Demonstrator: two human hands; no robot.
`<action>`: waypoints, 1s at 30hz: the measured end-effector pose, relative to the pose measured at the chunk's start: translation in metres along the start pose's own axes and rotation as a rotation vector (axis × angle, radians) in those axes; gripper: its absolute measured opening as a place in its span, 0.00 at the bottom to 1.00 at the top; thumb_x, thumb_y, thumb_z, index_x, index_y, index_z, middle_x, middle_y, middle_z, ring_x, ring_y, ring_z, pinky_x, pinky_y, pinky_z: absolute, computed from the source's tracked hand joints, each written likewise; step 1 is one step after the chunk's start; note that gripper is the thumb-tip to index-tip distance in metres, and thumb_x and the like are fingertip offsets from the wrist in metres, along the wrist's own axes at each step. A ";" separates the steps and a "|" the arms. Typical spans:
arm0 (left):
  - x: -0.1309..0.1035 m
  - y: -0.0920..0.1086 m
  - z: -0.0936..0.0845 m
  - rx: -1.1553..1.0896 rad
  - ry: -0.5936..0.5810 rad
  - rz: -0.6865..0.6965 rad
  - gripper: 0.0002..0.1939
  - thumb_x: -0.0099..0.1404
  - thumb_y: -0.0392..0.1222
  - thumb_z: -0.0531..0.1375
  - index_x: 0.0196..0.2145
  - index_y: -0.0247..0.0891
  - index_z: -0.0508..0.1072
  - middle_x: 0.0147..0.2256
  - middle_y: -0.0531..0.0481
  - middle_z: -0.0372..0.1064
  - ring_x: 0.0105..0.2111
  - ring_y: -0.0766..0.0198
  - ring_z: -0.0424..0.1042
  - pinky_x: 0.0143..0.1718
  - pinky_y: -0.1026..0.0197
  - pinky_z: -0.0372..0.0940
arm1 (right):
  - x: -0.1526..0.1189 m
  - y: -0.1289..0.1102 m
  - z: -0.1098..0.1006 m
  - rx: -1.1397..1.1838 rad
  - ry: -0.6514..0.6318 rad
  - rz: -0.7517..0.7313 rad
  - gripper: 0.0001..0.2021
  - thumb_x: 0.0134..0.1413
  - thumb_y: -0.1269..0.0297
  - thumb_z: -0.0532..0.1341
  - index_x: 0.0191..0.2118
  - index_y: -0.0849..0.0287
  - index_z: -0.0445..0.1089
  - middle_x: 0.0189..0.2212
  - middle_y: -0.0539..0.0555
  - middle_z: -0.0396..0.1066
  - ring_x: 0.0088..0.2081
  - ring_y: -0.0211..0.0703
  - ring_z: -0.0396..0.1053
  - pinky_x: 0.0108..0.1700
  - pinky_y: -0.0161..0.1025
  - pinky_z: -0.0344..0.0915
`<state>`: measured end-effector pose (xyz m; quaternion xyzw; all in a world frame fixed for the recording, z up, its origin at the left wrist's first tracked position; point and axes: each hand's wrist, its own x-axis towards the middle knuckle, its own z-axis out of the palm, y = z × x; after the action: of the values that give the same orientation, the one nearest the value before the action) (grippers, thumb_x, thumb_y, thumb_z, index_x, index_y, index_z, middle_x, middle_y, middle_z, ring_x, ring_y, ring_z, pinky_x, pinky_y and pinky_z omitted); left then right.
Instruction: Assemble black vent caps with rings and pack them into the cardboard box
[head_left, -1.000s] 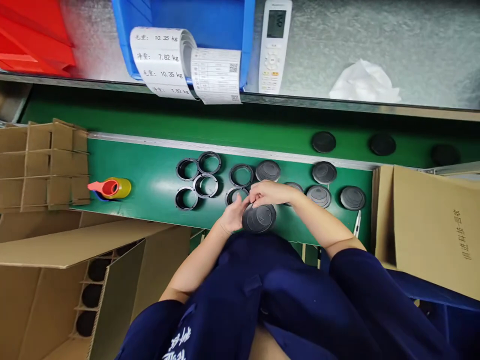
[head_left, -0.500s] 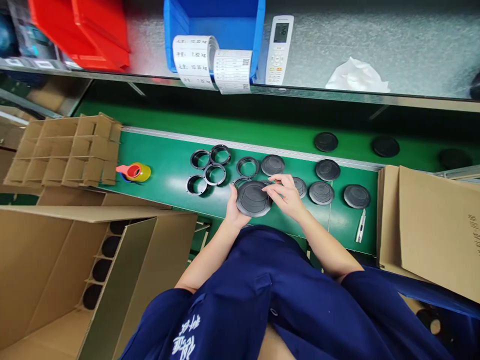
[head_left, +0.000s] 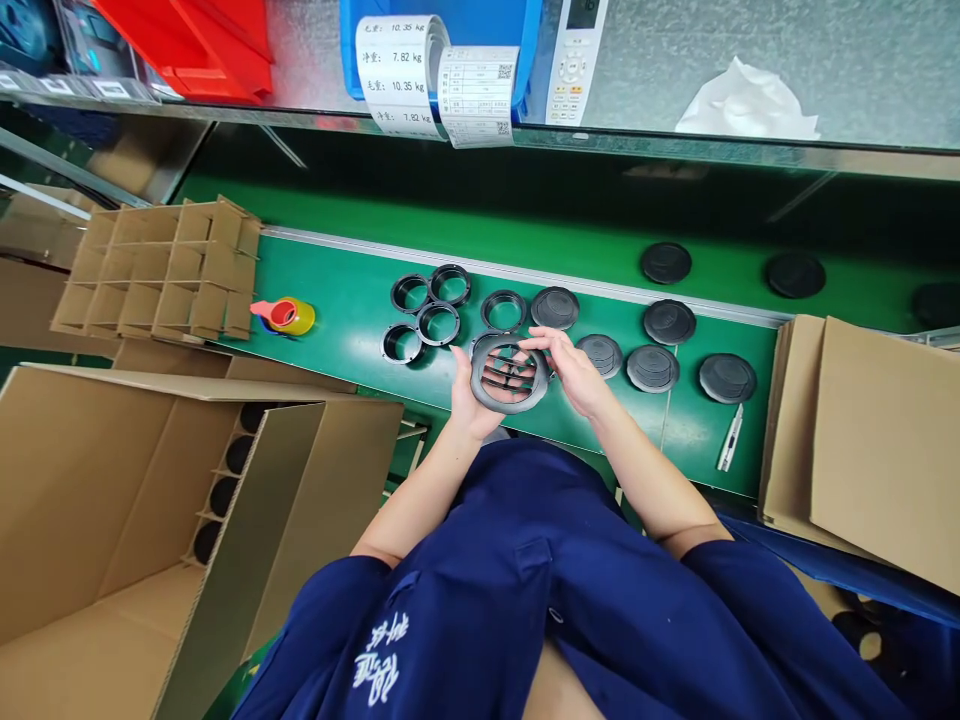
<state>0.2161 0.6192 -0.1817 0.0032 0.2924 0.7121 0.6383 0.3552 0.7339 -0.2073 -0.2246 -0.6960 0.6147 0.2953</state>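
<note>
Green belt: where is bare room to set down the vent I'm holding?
Bare belt lies between the yellow-and-red cap and the open rings. Another strip runs along the near edge, below the closed discs toward the pen. It is crowded mid-belt, where rings and discs sit nearly touching behind the vent, which the left hand holds and the right hand touches.

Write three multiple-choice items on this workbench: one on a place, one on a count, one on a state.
1. Where does the pen lie?
A. right end of the green table
B. inside the blue bin
C. on the cardboard divider

2. How many open black rings lie on the green table?
A. two
B. five
C. nine

3. What is the louvred vent doing?
A. lying on the table
B. held by left hand, right hand touching
C. boxed

A: it lies beside the carton.
B: five rings show.
B: fingers hold its rim.
</note>
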 end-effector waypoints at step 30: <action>0.072 0.028 -0.129 1.101 0.138 0.249 0.31 0.71 0.59 0.57 0.63 0.36 0.68 0.67 0.39 0.54 0.72 0.50 0.42 0.71 0.42 0.26 | 0.141 0.107 0.048 -0.951 -0.091 0.105 0.55 0.48 0.44 0.69 0.75 0.67 0.48 0.69 0.69 0.41 0.69 0.65 0.44 0.70 0.54 0.44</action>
<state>0.1281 0.6311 -0.3033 0.3235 0.6588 0.5231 0.4332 0.2152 0.8100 -0.2969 -0.3424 -0.8999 0.2517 0.0977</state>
